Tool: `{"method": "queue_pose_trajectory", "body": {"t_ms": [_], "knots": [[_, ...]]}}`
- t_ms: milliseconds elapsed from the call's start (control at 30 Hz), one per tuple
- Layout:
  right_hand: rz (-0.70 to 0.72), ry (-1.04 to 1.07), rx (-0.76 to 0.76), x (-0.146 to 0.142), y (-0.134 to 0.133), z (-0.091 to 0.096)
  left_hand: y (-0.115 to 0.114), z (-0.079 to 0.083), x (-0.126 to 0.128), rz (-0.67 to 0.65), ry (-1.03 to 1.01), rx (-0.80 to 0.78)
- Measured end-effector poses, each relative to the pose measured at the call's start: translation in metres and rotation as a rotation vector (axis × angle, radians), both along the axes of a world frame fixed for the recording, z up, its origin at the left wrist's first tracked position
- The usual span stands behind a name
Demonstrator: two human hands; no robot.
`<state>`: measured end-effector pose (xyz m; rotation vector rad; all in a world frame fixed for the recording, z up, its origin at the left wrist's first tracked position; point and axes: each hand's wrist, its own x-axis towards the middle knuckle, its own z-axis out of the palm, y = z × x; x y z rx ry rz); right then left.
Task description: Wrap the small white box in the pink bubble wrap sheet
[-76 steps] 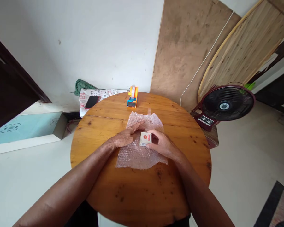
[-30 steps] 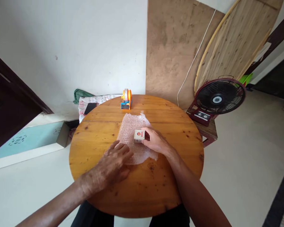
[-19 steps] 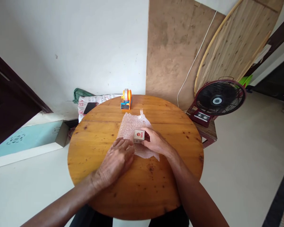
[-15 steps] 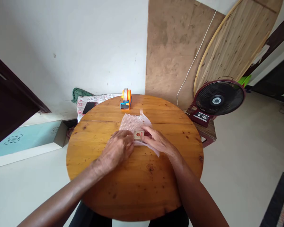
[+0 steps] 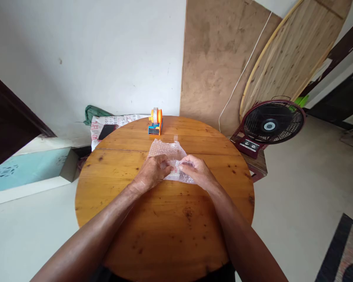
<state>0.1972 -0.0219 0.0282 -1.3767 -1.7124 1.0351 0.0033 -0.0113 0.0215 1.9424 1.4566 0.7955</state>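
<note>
Bubble wrap point(image 5: 167, 150), seemingly pinched between both hands.

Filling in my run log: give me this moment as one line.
left hand: on bubble wrap | right hand: on bubble wrap | small box: under wrap | tape dispenser: far table edge

A round wooden table point(image 5: 164, 227) on a pale floor point(image 5: 297, 188), white wall point(image 5: 106, 51) behind, fan point(image 5: 272, 125) beside leaning boards point(image 5: 217, 58)
</note>
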Motion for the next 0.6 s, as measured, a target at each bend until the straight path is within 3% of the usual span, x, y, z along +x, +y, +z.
{"method": "queue_pose_trajectory", "body": {"t_ms": [233,600], "knots": [[-0.086,0.036,0.030,-0.007,0.006,-0.013,0.002,-0.004,-0.006,-0.095,-0.244,-0.170],[-0.073,-0.112,-0.012,-0.004,0.008,-0.017,-0.001,-0.007,-0.005,-0.089,-0.285,-0.229]]}}
